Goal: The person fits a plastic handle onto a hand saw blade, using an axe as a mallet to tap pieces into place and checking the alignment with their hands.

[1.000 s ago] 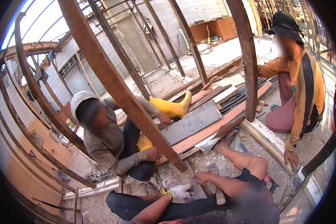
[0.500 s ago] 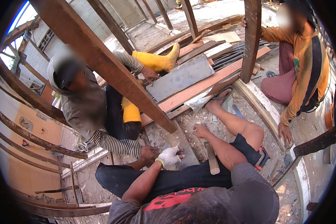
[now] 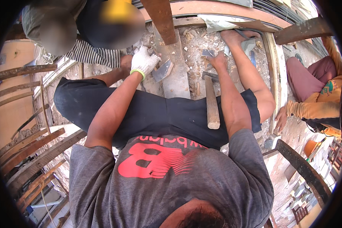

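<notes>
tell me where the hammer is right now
In the head view, the hammer lies right of centre across the person's lap, its head just below the bare right hand.

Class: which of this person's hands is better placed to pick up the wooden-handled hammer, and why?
Right, probably. The right hand rests on rubble beside the hammer, whose handle lies along that forearm; the gloved left hand grips a flat metal blade.

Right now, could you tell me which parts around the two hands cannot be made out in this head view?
- Left hand: a white glove covers it; how it grips the flat metal blade is hidden.
- Right hand: turned away; whether it holds the small grey piece is unclear.
- Hammer: the right forearm partly covers its head.
- Co-worker's hand: tucked behind the glove.
</notes>
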### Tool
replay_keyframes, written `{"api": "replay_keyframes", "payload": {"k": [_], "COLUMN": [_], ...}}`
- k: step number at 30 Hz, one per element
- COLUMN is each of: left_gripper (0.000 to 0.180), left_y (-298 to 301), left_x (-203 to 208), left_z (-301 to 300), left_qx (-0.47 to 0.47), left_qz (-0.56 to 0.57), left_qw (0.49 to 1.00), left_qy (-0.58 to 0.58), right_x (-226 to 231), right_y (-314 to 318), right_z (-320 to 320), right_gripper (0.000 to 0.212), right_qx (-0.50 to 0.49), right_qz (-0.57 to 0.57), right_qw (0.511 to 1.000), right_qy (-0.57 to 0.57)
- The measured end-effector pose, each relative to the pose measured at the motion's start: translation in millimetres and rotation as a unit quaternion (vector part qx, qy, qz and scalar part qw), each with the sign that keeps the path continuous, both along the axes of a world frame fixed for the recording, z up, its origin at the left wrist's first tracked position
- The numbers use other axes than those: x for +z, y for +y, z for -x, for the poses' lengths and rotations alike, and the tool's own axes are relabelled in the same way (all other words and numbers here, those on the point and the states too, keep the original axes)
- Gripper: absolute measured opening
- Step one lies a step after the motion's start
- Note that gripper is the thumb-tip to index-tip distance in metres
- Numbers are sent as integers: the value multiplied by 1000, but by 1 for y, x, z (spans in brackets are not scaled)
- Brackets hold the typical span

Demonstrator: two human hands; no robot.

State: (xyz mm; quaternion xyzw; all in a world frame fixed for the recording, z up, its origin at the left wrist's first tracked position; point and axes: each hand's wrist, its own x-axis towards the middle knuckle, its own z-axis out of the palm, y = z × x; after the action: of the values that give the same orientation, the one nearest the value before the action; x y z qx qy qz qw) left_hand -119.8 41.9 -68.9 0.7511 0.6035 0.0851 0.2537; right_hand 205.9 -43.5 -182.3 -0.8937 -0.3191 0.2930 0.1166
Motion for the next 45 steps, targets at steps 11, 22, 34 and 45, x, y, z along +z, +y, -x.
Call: {"api": "replay_keyframes", "payload": {"k": [11, 22, 34, 45], "left_gripper": [61, 73, 76, 63], "left_y": [4, 7, 4, 3], "left_x": [-2, -4, -17, -12], "left_z": [-1, -1, -4, -5], "left_qx": [-108, -83, -85, -66], "left_qz": [20, 136, 71, 129], "left_qw": [990, 986, 992, 989], "left_qy": [94, 42, -54, -26], "right_x": [-9, 61, 61, 47], "right_y": [17, 33, 24, 26], "right_z": [-10, 51, 56, 52], "right_gripper": [59, 41, 52, 52], "right_qx": [23, 53, 66, 139], "right_qz": [-40, -206, -109, -110], "right_qw": [994, 869, 823, 818], "right_qy": [95, 446, 554, 547]}}
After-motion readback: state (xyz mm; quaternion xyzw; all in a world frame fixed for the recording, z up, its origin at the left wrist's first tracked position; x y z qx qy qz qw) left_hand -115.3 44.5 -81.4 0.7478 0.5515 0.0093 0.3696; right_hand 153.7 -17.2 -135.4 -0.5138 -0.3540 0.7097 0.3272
